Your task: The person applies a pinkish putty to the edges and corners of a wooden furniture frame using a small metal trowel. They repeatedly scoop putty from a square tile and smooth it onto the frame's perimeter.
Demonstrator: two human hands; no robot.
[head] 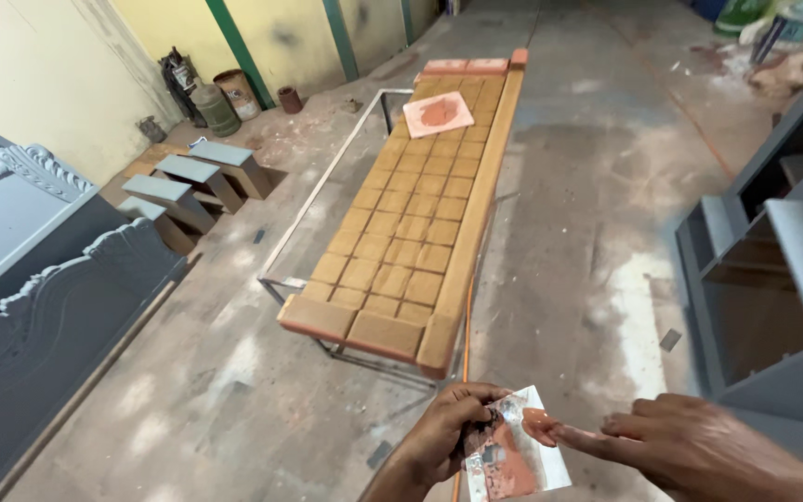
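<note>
My left hand [446,429] grips a small white card [518,455] smeared with reddish-brown putty, low in the head view. My right hand [699,444] reaches in from the right with its forefinger stretched out; a blob of the same putty [541,424] sits on that fingertip, just above the card. Ahead lies a long wooden panel [411,232] with a grid of raised squares, resting on a metal frame [327,191]. On the panel's far end sits a white square tile [438,114] with more putty on it.
Grey carved headboards [39,307] lean at the left. Several grey-topped wooden blocks [188,181] and tins [225,98] stand by the yellow wall. A grey cabinet [773,279] stands at the right. The floor [587,214] is stained concrete.
</note>
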